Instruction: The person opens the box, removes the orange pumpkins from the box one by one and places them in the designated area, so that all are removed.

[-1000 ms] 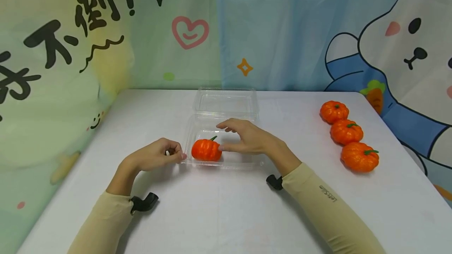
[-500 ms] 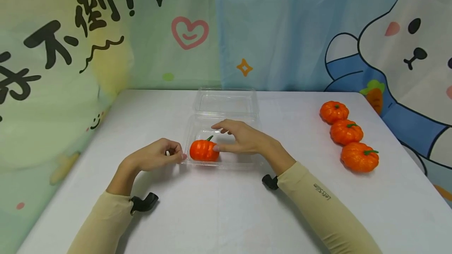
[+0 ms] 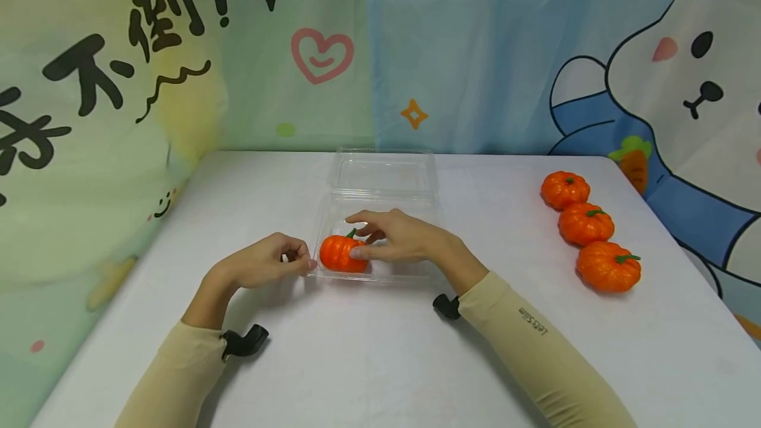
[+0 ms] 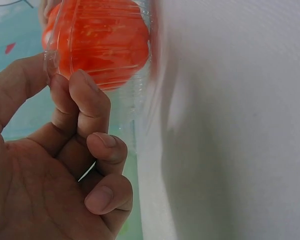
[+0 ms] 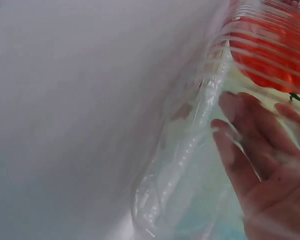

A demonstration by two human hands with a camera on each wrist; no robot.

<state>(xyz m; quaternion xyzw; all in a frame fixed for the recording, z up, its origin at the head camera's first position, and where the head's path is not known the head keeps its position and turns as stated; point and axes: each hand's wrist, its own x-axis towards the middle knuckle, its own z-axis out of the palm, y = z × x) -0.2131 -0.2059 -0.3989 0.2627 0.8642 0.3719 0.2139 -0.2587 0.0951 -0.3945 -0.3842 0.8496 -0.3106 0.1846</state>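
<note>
An orange toy pumpkin (image 3: 339, 255) with a green stem lies in the left end of an open clear plastic clamshell tray (image 3: 410, 271). The tray's lid (image 3: 383, 174) is folded back behind it. My left hand (image 3: 300, 261) pinches the tray's left rim between thumb and curled fingers. The left wrist view shows that left hand (image 4: 60, 80) at the rim with the pumpkin (image 4: 100, 40) behind the plastic. My right hand (image 3: 364, 238) reaches into the tray with relaxed fingers, and its thumb touches the pumpkin's right side. In the right wrist view the right hand (image 5: 260, 145) appears through the clear wall, beside the pumpkin (image 5: 270, 50).
Three more toy pumpkins stand in a row near the table's right edge: far (image 3: 565, 189), middle (image 3: 585, 223), near (image 3: 608, 265). The white table (image 3: 380, 362) is backed by a cartoon cloth backdrop (image 3: 178, 51) on the far and left sides.
My right hand has slid left inside the tray and closed in on the pumpkin, which shifted slightly toward the tray's left end. The left hand has kept its hold on the rim.
</note>
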